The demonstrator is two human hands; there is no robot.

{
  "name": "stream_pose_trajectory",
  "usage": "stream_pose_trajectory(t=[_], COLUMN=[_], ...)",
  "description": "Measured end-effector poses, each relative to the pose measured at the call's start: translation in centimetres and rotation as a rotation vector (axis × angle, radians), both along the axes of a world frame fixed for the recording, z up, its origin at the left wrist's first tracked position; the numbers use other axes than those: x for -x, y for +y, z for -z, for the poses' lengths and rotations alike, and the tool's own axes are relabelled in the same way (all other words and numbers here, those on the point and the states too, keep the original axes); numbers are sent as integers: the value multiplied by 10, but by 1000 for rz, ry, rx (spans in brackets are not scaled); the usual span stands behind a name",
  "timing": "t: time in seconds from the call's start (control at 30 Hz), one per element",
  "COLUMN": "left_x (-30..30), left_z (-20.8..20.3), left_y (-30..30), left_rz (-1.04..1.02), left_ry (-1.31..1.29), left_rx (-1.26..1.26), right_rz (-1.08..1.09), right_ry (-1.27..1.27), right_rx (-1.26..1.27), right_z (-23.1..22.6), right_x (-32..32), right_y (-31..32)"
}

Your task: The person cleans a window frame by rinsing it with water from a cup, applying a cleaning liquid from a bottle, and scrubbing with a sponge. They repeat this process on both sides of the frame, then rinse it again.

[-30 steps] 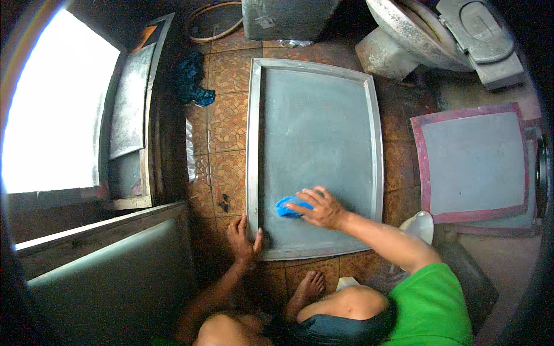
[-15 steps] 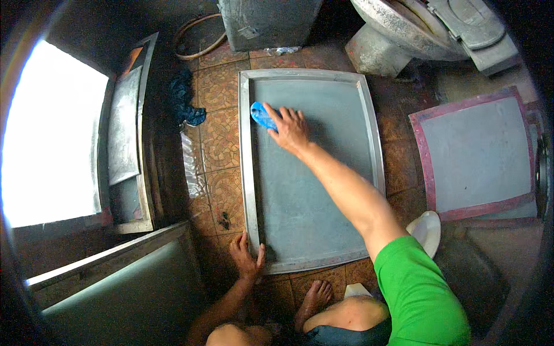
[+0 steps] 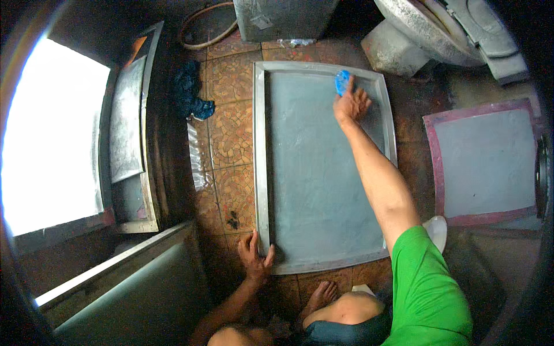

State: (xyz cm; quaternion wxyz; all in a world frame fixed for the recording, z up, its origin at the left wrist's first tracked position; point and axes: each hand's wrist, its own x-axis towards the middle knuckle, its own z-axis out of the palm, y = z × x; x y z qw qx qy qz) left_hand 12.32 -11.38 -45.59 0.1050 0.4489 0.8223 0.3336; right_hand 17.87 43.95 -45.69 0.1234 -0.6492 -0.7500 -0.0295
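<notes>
A large screen-printing frame [image 3: 260,173] with pale metal sides and grey-green mesh lies flat on the tiled floor in front of me. My right hand [image 3: 353,105] is at its far right part, closed on a blue oval scrub brush [image 3: 343,82] pressed against the mesh by the far side. Most of the brush's underside is hidden. At the near left corner, my left hand [image 3: 255,258] grips the frame's side, fingers on the outer side and thumb toward the inner side.
A smaller screen with a pink-red border [image 3: 440,167] lies on the right. A toilet [image 3: 398,49] stands at the far right, a grey block-like container [image 3: 283,20] at the far side. Dark blue cloth [image 3: 193,95], a hose [image 3: 193,43] and leaning frames [image 3: 144,132] are left. A white dish [image 3: 437,230] sits by my right arm.
My right hand has moved the scrub brush from the frame's left side to its far right part. My left hand stays at the near left corner. The whole view has shifted slightly.
</notes>
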Motion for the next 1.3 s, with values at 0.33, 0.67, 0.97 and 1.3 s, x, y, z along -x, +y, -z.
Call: stream_pose_trajectory(t=[0.33,0.67,0.97,1.3], left_x=[1,3,-2,5], left_z=[7,26,7,25], left_y=[-3,-7,-2,-6], left_rz=[7,27,-5,17], left_ry=[-90,-64,-77,-38], left_rx=[0,-85,-70,-82], right_rz=[-637,-1222,-1262,-1229], right_ry=[167,-76,-74,106], right_rx=[32,92,392,208], right_z=[-34,-43,-83,-55], right_x=[23,-161,-317,-156], right_y=[-243,-421,-318,-422])
